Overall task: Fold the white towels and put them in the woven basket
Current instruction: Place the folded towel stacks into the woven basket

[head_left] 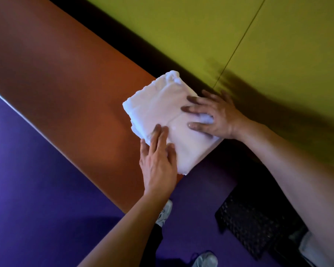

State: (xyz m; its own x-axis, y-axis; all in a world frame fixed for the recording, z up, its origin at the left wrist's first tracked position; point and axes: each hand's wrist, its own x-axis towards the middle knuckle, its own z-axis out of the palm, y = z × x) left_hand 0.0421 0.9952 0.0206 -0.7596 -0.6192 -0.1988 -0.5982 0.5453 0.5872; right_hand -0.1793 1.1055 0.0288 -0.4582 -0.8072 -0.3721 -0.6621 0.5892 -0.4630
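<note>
Head view, both hands' fingers flat on folded towel (162,116), left hand (158,162), right hand (214,116), dark basket (255,224) half-hidden.

one folded white towel (163,112), two hands, one dark basket (253,224), two shoes.

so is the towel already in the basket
No, the folded towel lies on the brown table under both flat hands, left hand and right hand; the dark basket sits on the floor.

White towel (162,114), plain; orange-brown table (62,78), plain, with a pale edge; purple floor (37,189); yellow-green wall (220,31) crossed by one thin dark line; dark basket (247,226), woven lattice pattern; pale grey shoes (205,260).
</note>
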